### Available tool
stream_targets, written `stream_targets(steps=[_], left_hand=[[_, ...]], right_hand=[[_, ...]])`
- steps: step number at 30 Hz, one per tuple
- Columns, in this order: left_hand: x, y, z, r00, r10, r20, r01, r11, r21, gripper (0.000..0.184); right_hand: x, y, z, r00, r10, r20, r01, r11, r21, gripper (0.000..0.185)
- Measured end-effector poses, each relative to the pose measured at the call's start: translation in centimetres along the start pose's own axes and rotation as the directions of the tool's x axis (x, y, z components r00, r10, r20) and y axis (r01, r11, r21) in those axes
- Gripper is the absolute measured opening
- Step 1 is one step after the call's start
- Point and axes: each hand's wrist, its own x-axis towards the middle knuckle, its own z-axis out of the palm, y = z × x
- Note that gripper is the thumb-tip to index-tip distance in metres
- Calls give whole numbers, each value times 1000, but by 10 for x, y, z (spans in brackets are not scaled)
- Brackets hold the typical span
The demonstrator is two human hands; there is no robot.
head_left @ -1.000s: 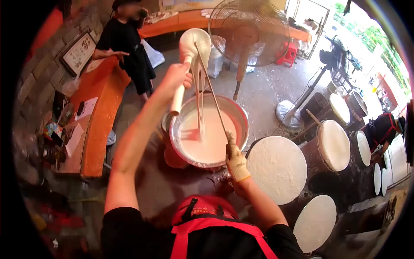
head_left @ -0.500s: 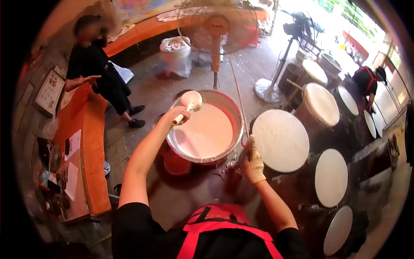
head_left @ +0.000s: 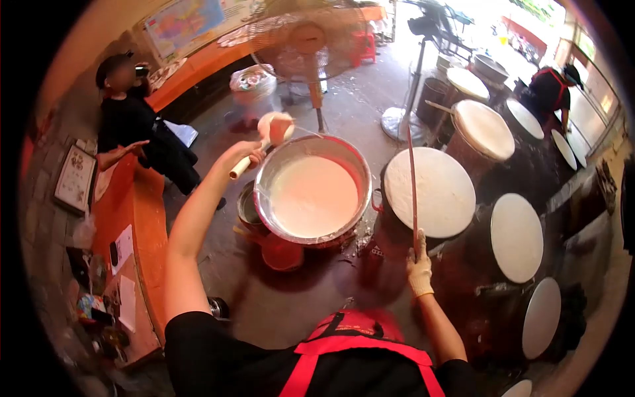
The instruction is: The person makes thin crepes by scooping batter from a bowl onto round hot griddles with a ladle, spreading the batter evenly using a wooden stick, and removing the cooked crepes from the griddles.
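Observation:
My bare left hand (head_left: 241, 157) is closed round the handle of a ladle (head_left: 284, 130), raised at the far left rim of a big metal basin (head_left: 365, 173). Pale, creamy liquid (head_left: 314, 197) fills much of the basin. A thin strand trails from the ladle toward the far rim. My right hand (head_left: 420, 272), in a pale work glove, grips a long thin stick (head_left: 414, 175). The stick points away from me, above a round, white-coated surface (head_left: 444, 192) right of the basin. Whether it touches that surface I cannot tell.
More round pale tops (head_left: 517, 238) line the right side. Two standing fans (head_left: 309, 49) are beyond the basin. A person in black (head_left: 142, 126) stands behind the orange counter (head_left: 147, 231); another person (head_left: 550, 91) bends over at far right. A red container (head_left: 281, 255) sits beside the basin.
My left hand has moved the ladle left and away from me, from over the liquid to the rim. My right hand has swung the stick rightward over the round white surface. The view has shifted.

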Motion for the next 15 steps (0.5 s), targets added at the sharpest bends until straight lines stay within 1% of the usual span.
stream_targets(steps=[1,2,3,4,5,6,7,8,9,11,12,13,14,15], left_hand=[[19,-3,-6,998,-55,28,56,998,-24,26],[26,-12,2,992,-114,56,117,992,-47,26],[31,-20,9,984,-165,63,170,983,-76,28],[22,-32,33,978,-190,83,196,977,-81,29],[7,-45,60,971,-217,101,226,970,-86,29],[-5,-57,87,962,-245,120,256,963,-87,31],[-12,-69,111,946,-290,142,300,953,-52,31],[-18,-83,138,926,-340,164,346,938,-12,32],[-29,-102,171,923,-359,135,361,932,10,32],[-36,-136,225,854,-467,230,432,882,188,32],[-42,-157,256,802,-536,264,474,840,266,32],[-48,-180,290,747,-594,300,508,800,320,32],[-54,-204,324,682,-653,330,540,753,375,33],[-57,-230,356,639,-701,316,608,712,351,33]], right_hand=[[-7,12,-7,995,-73,-72,74,997,15,61],[-17,19,-19,998,-9,-70,8,1000,-10,61],[-27,34,-30,995,19,-93,-18,1000,9,61],[-42,50,-42,991,50,-122,-47,999,28,61],[-57,62,-55,979,109,-173,-118,992,-42,61],[-76,86,-64,969,147,-201,-146,989,21,60],[-96,100,-76,941,256,-224,-238,966,102,60],[-117,112,-88,898,365,-243,-326,927,188,60],[-141,127,-98,849,441,-292,-382,893,237,60],[-185,157,-106,781,441,-443,-330,893,307,59],[-213,165,-119,739,521,-428,-388,848,362,55],[-239,173,-132,691,597,-408,-441,795,415,55],[-270,205,-128,643,563,-519,-384,823,417,56],[-291,192,-149,559,712,-425,-398,680,616,55]])
